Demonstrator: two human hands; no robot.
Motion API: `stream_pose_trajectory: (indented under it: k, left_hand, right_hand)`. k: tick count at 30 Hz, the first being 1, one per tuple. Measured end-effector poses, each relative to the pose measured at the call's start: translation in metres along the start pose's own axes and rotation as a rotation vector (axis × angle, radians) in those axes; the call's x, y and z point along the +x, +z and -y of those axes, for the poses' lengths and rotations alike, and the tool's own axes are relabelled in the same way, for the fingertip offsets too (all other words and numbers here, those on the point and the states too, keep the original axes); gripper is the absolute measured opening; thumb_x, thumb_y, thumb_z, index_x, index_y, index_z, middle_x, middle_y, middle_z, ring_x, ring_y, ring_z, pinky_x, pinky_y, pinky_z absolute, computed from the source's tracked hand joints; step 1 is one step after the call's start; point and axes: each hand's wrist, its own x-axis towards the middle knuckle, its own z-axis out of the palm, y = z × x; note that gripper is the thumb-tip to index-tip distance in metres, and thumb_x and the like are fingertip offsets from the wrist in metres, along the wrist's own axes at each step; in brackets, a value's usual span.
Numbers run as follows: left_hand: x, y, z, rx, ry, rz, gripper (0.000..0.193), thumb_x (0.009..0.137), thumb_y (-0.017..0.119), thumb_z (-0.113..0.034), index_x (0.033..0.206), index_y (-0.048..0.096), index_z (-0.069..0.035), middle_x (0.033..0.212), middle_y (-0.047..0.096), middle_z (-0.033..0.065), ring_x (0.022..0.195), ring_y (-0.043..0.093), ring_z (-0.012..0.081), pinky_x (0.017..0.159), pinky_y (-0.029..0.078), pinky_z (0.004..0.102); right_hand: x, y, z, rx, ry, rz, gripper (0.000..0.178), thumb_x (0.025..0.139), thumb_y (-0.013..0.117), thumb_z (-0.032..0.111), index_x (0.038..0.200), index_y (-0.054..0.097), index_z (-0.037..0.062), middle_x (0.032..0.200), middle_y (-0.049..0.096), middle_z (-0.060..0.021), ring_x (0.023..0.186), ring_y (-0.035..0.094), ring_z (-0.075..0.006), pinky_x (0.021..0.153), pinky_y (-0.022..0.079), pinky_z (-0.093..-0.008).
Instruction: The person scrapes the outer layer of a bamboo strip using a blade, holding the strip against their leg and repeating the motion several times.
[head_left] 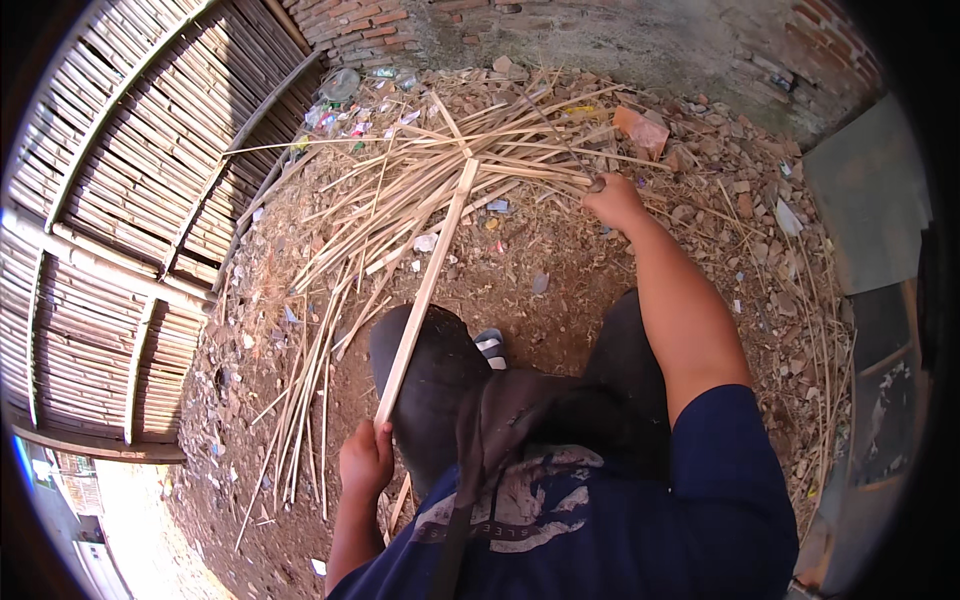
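My left hand (366, 460) is closed around the lower end of a long, pale bamboo strip (430, 275). The strip slants up and away past my left knee, and its far end lies over a heap of split bamboo strips (400, 195). My right hand (615, 203) is out in front at the right edge of the heap, fingers wrapped round the handle of a long-bladed knife (566, 143). Its thin, dark blade points up and to the left across the heap, seen nearly edge-on, so its exact shape is hard to make out.
A bamboo slat wall (130, 150) stands at the left, a brick wall (640, 50) at the back. Brick rubble (740, 200) and litter cover the dirt ground. Grey panels (870, 200) lean at the right. More thin strips (310, 400) lie beside my left leg.
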Motion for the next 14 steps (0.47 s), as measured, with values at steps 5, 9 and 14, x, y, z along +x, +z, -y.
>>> stream_pose_trajectory:
  k: [5, 9, 14]
  left_hand:
    - [-0.001, -0.008, 0.004, -0.071, -0.043, -0.089, 0.040, 0.104, 0.057, -0.035, 0.080, 0.051, -0.004, 0.063, 0.058, 0.0241, 0.063, 0.060, 0.0492, 0.057, 0.043, 0.0572]
    - [0.030, -0.038, -0.011, -0.141, 0.053, -0.095, 0.040, 0.103, 0.058, -0.036, 0.081, 0.052, -0.003, 0.062, 0.056, 0.0239, 0.061, 0.058, 0.0485, 0.055, 0.040, 0.0559]
    - [0.140, -0.076, -0.047, -0.030, 0.149, -0.083, 0.043, 0.096, 0.067, -0.046, 0.092, 0.064, -0.004, 0.066, 0.063, 0.0214, 0.066, 0.066, 0.0442, 0.059, 0.048, 0.0520]
  right_hand:
    - [-0.006, -0.016, 0.003, 0.475, 0.121, -0.127, 0.040, 0.083, 0.075, 0.026, 0.112, 0.068, -0.0004, 0.092, 0.070, -0.0126, 0.076, 0.066, -0.0249, 0.068, 0.051, -0.0411]
    - [-0.032, -0.054, 0.037, 0.734, 0.117, -0.180, 0.023, 0.089, 0.076, 0.021, 0.096, 0.060, 0.0052, 0.070, 0.055, -0.0021, 0.057, 0.054, -0.0140, 0.057, 0.046, -0.0346]
    - [-0.022, -0.065, 0.025, 0.866, 0.058, -0.158, 0.021, 0.091, 0.075, 0.021, 0.090, 0.057, 0.0105, 0.066, 0.052, 0.0002, 0.054, 0.052, -0.0147, 0.057, 0.046, -0.0365]
